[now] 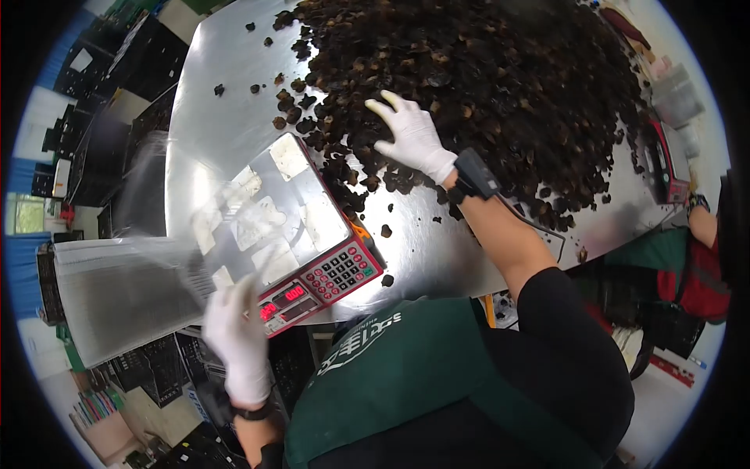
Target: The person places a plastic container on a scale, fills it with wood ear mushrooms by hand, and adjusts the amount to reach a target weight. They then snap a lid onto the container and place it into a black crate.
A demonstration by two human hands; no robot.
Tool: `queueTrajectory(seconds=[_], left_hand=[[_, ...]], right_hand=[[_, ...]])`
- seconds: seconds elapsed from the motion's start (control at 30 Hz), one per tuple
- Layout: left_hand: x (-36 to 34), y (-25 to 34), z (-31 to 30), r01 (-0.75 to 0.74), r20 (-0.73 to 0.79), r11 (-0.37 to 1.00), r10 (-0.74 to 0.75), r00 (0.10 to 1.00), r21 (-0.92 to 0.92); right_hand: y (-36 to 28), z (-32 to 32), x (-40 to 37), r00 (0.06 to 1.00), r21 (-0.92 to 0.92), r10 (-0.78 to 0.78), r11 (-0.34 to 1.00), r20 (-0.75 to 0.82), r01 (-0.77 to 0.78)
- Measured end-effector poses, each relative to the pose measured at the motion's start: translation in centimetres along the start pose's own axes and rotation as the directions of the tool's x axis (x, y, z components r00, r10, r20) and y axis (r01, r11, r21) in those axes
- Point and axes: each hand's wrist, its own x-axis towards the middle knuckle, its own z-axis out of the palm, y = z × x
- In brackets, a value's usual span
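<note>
A large heap of dark brown, wrinkled pieces that look like dried mushrooms point(469, 94) covers the far part of the metal table. My right hand point(410, 137), in a white glove, is over the near-left edge of this heap with its fingers spread and nothing in them. My left hand point(234, 332), also gloved, is closed beside the near-left corner of a red weighing scale point(340, 270). From it a clear plastic package point(160, 184) stretches up and left, smeared by motion; its exact kind cannot be made out. Pale patches mark the scale's metal plate point(301, 203), and its display shows red digits.
A stack of clear plastic packaging point(125, 301) stands left of the scale. Loose dark pieces point(285, 109) lie on the metal table point(211, 62). A second red scale point(664, 164) and another person's arm point(703, 223) are at the right. Black crates point(148, 55) stand at upper left.
</note>
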Motion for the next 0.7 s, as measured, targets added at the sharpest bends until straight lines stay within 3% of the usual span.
queueTrajectory(seconds=[0.03,0.07,0.13,0.17,0.27,0.3,0.4,0.47,0.5,0.57,0.6,0.67,0.7], left_hand=[[-0.7,-0.1,2.2,0.050,0.066,0.999,-0.050,0.997,0.002],[-1.2,-0.2,3.8,0.100,0.132,0.995,-0.100,0.986,0.007],[-1.0,0.6,5.6,0.200,0.201,0.977,-0.182,0.963,-0.071],[-1.0,1.1,5.6,0.293,0.261,0.947,-0.252,0.932,-0.131],[-0.4,2.3,5.0,0.242,0.147,0.956,-0.219,0.965,-0.163],[-0.7,2.2,4.7,0.289,0.177,0.937,-0.256,0.950,-0.196],[-1.5,1.7,4.1,0.339,0.123,0.918,-0.320,0.939,-0.205],[-2.0,1.2,3.8,0.316,0.091,0.924,-0.303,0.949,-0.217],[-2.4,0.7,3.7,0.298,0.071,0.926,-0.289,0.955,-0.231],[-3.2,-0.5,3.6,0.249,0.037,0.945,-0.247,0.968,-0.212],[-3.4,-1.2,3.6,0.264,0.047,0.938,-0.260,0.964,-0.226],[-3.7,-2.4,3.7,0.297,0.056,0.918,-0.293,0.954,-0.264],[-3.7,-2.7,3.8,0.261,0.019,0.934,-0.264,0.964,-0.246]], right_hand=[[0.6,1.9,0.8,0.991,-0.073,-0.131,0.989,-0.017,0.130],[0.0,1.7,1.6,0.986,-0.181,-0.152,0.970,0.073,0.163],[1.0,1.9,4.3,0.990,-0.287,-0.115,0.949,0.080,0.133],[2.1,2.5,5.7,0.997,-0.259,-0.063,0.963,0.032,0.070],[2.8,2.0,8.2,0.993,-0.225,0.087,0.972,0.074,-0.069],[2.7,2.1,7.9,0.998,-0.194,0.056,0.980,0.006,-0.053],[3.3,2.5,6.4,1.000,-0.121,-0.023,0.992,0.015,0.025],[4.5,3.0,5.3,0.997,-0.149,-0.071,0.987,-0.032,0.065],[5.6,3.5,5.2,0.996,-0.079,-0.075,0.994,-0.043,0.071],[6.2,3.1,5.4,0.998,0.021,-0.051,0.998,-0.032,0.051],[6.1,2.9,5.8,0.998,0.059,0.059,0.996,0.030,-0.061],[6.8,2.9,6.2,0.999,0.101,0.022,0.995,-0.040,-0.018],[6.4,2.3,6.3,0.997,0.235,0.072,0.969,-0.002,-0.069]])
